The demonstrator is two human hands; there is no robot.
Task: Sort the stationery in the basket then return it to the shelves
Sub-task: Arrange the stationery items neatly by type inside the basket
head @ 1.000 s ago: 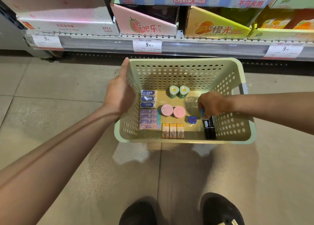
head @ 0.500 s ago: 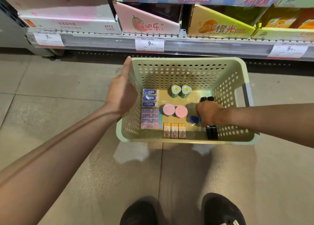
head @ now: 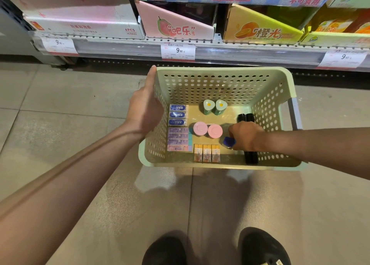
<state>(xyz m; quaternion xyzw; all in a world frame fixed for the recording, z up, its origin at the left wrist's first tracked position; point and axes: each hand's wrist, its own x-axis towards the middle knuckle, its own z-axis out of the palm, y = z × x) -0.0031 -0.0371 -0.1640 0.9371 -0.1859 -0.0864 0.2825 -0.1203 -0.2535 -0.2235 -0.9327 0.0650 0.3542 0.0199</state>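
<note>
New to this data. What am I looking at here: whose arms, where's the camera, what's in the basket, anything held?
There is no machine here: a person works with bare hands, and a single wide-angle camera worn on the head looks down, so the shoes show at the bottom. The pale green perforated plastic basket is in front of a shop shelf with price tags. The left hand grips the basket's left rim. The right hand reaches inside, over the two black sticks, with a small blue item at its fingertips; whether it grips either is unclear. Sorted on the basket floor: three blue packets, purple packets, two pink round tubs, two green heart-shaped items and three small orange boxes.
</note>
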